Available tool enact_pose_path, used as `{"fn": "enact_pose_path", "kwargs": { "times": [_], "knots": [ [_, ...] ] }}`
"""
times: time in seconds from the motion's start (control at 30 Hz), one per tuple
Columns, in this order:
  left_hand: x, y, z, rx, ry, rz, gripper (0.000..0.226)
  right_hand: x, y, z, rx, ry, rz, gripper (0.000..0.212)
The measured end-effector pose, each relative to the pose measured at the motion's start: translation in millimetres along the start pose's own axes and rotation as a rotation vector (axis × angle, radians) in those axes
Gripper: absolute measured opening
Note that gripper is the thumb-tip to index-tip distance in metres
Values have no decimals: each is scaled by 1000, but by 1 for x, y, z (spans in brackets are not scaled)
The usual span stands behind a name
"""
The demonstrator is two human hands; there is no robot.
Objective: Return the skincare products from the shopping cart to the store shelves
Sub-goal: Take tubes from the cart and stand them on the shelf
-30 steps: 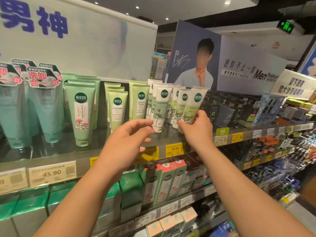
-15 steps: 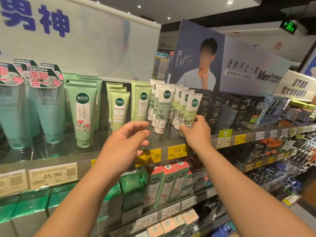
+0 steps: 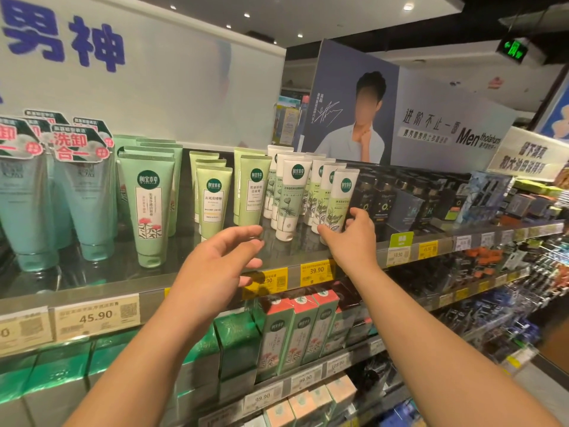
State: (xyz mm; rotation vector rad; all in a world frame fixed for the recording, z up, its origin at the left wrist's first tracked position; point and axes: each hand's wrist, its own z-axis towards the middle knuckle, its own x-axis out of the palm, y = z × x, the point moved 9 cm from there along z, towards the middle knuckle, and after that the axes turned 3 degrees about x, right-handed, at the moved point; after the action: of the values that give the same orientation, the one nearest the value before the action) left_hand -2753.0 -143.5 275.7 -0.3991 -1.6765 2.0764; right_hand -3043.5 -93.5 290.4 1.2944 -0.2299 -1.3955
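A white and pale green skincare tube [image 3: 342, 192] stands cap-down at the right end of a row of like tubes [image 3: 291, 195] on the top shelf [image 3: 123, 272]. My right hand [image 3: 351, 238] is just below and in front of it, thumb and fingers spread around its lower end, which the hand hides. The grip looks loosened. My left hand [image 3: 221, 263] hovers open in front of the shelf edge, holding nothing, left of the white tubes.
Green tubes [image 3: 147, 204] and teal tubes [image 3: 27, 204] fill the shelf's left side, and dark boxes [image 3: 400, 198] sit to the right. Boxed products [image 3: 292, 334] line the shelf below. Yellow price tags [image 3: 317, 272] run along the shelf edge.
My right hand has set the tilted tube upright at the end of the row and spread its fingers. My left hand stayed open, drifting slightly.
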Motion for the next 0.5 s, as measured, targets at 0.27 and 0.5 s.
{"fn": "enact_pose_path", "kwargs": {
  "times": [0.27,0.5],
  "knots": [
    [28,4,-5,-12,75,-54,22,-30,-4,-42,13,-42,82,76],
    [53,16,-16,-45,136,-125,20,-54,-14,-86,28,-46,138,61]
  ]
}}
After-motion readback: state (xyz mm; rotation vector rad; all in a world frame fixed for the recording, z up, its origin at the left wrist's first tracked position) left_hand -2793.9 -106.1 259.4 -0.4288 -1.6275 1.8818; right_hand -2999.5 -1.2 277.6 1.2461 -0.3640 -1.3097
